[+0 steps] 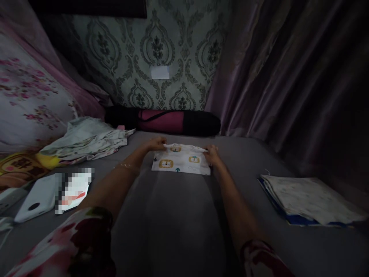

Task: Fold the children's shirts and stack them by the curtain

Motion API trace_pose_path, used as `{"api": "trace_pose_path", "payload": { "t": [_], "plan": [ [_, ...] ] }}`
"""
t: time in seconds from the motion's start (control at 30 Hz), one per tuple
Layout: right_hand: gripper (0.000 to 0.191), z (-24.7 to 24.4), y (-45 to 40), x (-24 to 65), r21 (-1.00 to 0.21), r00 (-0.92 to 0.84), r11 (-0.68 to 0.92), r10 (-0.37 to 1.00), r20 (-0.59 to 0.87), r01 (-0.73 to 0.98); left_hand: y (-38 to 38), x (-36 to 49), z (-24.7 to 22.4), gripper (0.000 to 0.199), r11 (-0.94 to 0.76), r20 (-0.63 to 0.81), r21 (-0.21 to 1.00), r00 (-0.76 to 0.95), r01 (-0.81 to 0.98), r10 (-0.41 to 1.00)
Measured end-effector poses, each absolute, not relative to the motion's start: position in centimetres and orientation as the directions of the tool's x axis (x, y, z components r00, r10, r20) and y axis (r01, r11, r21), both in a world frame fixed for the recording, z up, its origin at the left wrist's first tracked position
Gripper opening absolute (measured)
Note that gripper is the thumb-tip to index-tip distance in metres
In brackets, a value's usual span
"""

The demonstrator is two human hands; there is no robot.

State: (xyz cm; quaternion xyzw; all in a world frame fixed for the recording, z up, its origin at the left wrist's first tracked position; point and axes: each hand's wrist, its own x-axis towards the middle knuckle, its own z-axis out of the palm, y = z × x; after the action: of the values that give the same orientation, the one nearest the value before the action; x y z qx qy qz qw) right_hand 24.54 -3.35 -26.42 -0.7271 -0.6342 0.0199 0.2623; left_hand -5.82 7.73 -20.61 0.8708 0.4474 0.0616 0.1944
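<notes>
A white cloth [184, 163] with yellow printed animal patches and a small teal arrow lies on the grey bed surface, folded into a wide strip. My left hand [157, 144] pinches its far left corner. At the far right corner my right hand [212, 154] has its fingers closed on the same cloth. The cloth's far edge is slightly raised and wrinkled between the two hands, while its near edge lies flat.
Behind the cloth lies a pink and black rolled bag [167, 121]. Rumpled pale clothes [92, 136] lie at the left, near a white device [39, 198] and a lit phone [75, 190]. Folded cloths [314, 198] are stacked at the right.
</notes>
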Motion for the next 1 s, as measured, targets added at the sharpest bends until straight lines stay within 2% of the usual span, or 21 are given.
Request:
{"api": "trace_pose_path", "payload": {
  "t": [0.1, 0.2, 0.3, 0.4, 0.47, 0.57, 0.77, 0.93, 1.0],
  "plan": [
    [0.026, -23.9, -3.6, 25.8, -0.527, 0.103, 0.071, 0.950, 0.294, 0.847, 7.0, -6.7, -18.3, 0.020, -0.517, -0.016, 0.595, 0.652, 0.615, 0.758],
    [0.025, -21.7, -4.5, 26.7, -0.600, 0.023, 0.235, 0.920, 0.390, 0.764, 6.2, -7.4, -16.9, 0.021, -0.535, 0.102, 0.698, 0.673, 0.476, 0.732],
    [0.026, -20.9, -6.3, 26.8, -0.552, -0.007, 0.356, 0.845, 0.535, 0.754, 4.8, -8.1, -16.8, 0.022, -0.610, 0.240, 0.690, 0.672, 0.390, 0.700],
    [0.033, -22.2, -9.4, 26.4, -0.493, -0.076, 0.410, 0.822, 0.565, 0.767, 2.2, -9.3, -18.1, 0.027, -0.694, 0.308, 0.605, 0.689, 0.390, 0.656],
    [0.037, -23.7, -11.8, 25.9, -0.478, -0.145, 0.421, 0.846, 0.513, 0.771, 0.0, -10.3, -19.8, 0.030, -0.731, 0.280, 0.542, 0.731, 0.415, 0.623],
    [0.039, -26.0, -15.6, 25.0, -0.464, -0.241, 0.425, 0.882, 0.405, 0.777, -3.4, -11.7, -22.7, 0.041, -0.739, 0.166, 0.518, 0.798, 0.430, 0.580],
    [0.044, -28.0, -20.3, 23.5, -0.382, -0.302, 0.378, 0.921, 0.245, 0.843, -7.9, -12.5, -26.0, 0.053, -0.640, -0.043, 0.435, 0.725, 0.633, 0.688],
    [0.049, -28.3, -21.0, 23.9, -0.401, -0.333, 0.395, 0.917, 0.217, 0.826, -9.2, -13.1, -26.5, 0.062, -0.636, -0.096, 0.403, 0.721, 0.659, 0.686],
    [0.045, -27.9, -20.6, 23.7, -0.420, -0.328, 0.374, 0.927, 0.179, 0.827, -8.9, -13.1, -26.7, 0.058, -0.646, -0.107, 0.393, 0.730, 0.654, 0.675]
  ]
}}
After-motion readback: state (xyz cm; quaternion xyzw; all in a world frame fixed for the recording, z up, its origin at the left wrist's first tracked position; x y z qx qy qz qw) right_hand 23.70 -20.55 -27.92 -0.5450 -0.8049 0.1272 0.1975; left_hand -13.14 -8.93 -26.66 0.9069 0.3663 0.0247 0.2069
